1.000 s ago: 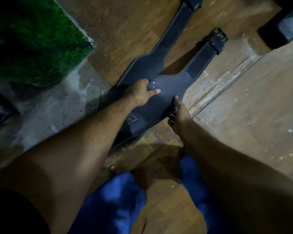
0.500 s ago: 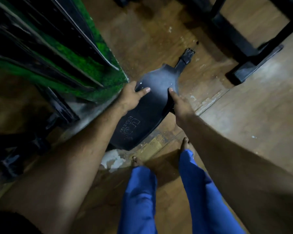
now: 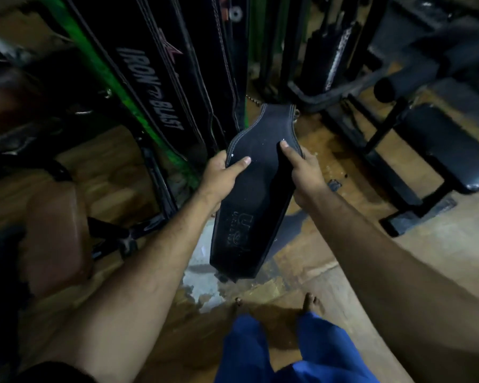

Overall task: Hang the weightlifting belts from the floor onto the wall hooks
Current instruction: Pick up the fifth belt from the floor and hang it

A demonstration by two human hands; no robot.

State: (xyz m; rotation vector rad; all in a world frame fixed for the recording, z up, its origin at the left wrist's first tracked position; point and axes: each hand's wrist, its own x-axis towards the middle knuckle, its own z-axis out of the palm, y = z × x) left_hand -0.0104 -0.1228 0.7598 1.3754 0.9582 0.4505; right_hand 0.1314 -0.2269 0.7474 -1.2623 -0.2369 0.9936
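A black leather weightlifting belt (image 3: pixel 257 194) with white stitching is held in the air in front of me, its wide back pad facing up and a pale logo near its lower end. My left hand (image 3: pixel 221 175) grips its left edge, thumb on top. My right hand (image 3: pixel 302 172) grips its right edge, thumb laid along the pad. The belt's narrow end points away towards several black belts (image 3: pixel 161 87) hanging against the wall; one reads "IRON BLAST". The hooks are out of view.
A green strip (image 3: pixel 116 87) runs along the wall behind the hung belts. A black padded bench (image 3: pixel 448 150) on a metal frame stands at the right. Dark metal frame parts (image 3: pixel 127 236) sit at the left. My bare feet (image 3: pixel 310 302) stand on worn wooden floor.
The belt has come up off the floor in both hands. My view has risen from the floor, and the hung belts and the bench have come into sight.
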